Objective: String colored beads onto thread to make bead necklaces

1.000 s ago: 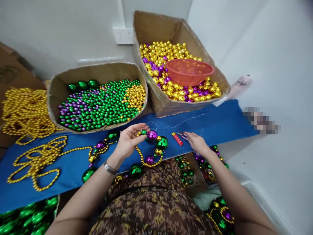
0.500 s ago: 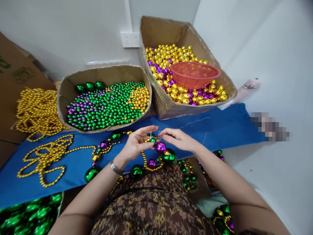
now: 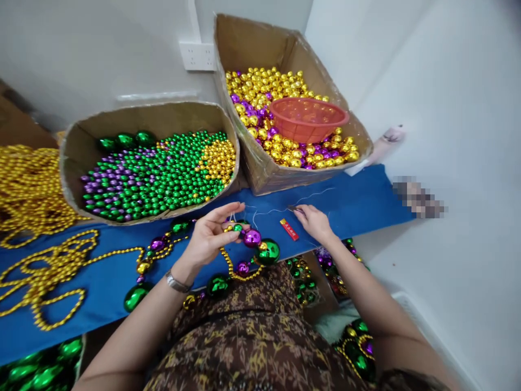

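My left hand [image 3: 209, 233] is closed on the bead necklace [image 3: 252, 238], pinching it near a small green bead, with white thread ends standing up by the fingers. Large purple and green beads hang from that grip, and the strand runs down past my lap and back left across the table. Over the blue cloth to the right, my right hand [image 3: 315, 221] has its fingers closed around a small dark pointed tool [image 3: 293, 208], whose exact kind I cannot make out. Just left of this hand lies a small red packet [image 3: 289, 229].
A cardboard box [image 3: 150, 111] of green, purple and gold beads stands at the back left. Behind it on the right, a taller box [image 3: 260, 179] holds gold and purple beads and a red plastic basket [image 3: 307, 122]. Gold bead strings [image 3: 61, 266] lie on the blue cloth [image 3: 358, 190].
My right hand has moved away from the necklace to the right and now has the dark tool. The red packet has come into sight. My left hand still grips the necklace.
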`<state>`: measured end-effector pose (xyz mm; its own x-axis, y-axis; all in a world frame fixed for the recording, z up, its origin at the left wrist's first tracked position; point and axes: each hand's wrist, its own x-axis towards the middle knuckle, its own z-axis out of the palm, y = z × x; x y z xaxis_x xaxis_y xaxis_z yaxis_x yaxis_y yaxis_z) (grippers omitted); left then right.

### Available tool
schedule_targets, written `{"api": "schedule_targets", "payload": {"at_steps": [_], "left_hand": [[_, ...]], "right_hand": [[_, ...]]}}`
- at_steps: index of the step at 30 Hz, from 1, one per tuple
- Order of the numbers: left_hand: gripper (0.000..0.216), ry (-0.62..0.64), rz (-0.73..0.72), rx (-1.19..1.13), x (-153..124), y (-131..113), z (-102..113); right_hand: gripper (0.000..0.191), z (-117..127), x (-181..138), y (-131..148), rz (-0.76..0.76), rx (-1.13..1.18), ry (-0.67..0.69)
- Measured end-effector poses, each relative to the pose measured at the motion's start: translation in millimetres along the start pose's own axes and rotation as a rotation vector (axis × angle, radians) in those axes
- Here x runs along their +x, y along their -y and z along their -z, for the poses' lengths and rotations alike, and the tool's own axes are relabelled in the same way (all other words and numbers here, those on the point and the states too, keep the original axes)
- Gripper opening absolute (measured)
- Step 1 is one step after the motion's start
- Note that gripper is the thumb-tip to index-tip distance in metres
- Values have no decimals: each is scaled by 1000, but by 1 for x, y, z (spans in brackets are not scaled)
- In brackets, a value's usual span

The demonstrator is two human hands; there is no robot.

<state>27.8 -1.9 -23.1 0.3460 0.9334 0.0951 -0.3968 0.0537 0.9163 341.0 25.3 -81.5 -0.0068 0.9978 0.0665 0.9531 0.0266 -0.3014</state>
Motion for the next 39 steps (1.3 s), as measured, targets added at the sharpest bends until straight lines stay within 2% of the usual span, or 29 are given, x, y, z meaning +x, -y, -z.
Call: {"api": "schedule_targets", "payload": {"at_steps": [2,4,10,13,16,19,22,25,28,32,39], "left_hand": [[55,-22,-8,-2,0,-2,1],[55,-32,-4,-6,-1,-3,2],[59,-6,9,-26,-1,-2,-1],[62,18,17,-46,-1,-2,-5],[66,57,45,-65,-1,-3,-9],[69,100,78,-71,-2,-1,-11],[71,127,101,-80,-2,1,-12],[73,131,115,-95,-2,2,-13],[72,131,119,-115,-1,2,-14],[70,126,122,-160,0,1,-14],[72,94,126,-158,1,3,-13]], "right_hand": [[33,-8,-4,-18,-103,-91,-17],[35,-13,-11,-23,-122,-111,-26],[39,-30,-20,0,7,-29,93],[37,-29,-18,13,74,41,148],[30,-10,-16,35,224,361,198],[34,20,-16,66,375,804,358],[38,45,-12,96,544,840,439],[54,54,-2,116,658,740,398],[66,50,7,127,674,671,310],[61,43,9,134,662,649,226],[47,37,8,136,702,602,181]]}}
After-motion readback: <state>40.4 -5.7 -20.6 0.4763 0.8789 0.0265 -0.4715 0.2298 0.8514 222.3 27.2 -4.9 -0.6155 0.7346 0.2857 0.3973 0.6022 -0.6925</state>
